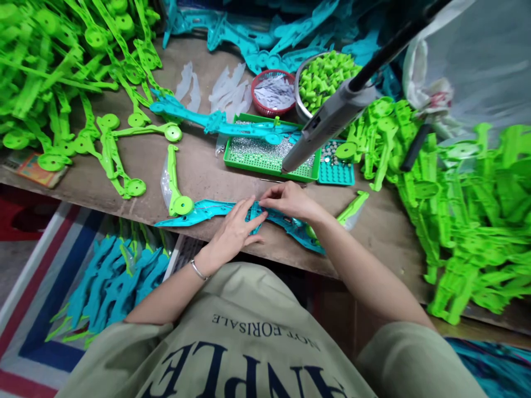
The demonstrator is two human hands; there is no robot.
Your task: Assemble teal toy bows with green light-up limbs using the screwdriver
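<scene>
Under the right hand (pixel 290 200), grip unclear, and the wide-spread left hand (pixel 233 228), 1 blue plastic piece (pixel 215 209)

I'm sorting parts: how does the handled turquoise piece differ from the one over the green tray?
The near turquoise piece lies along the table's front edge; the far turquoise piece, partly over the green tray. The left hand and right hand touch the near piece, not the far one. Both are long and turquoise.
</scene>
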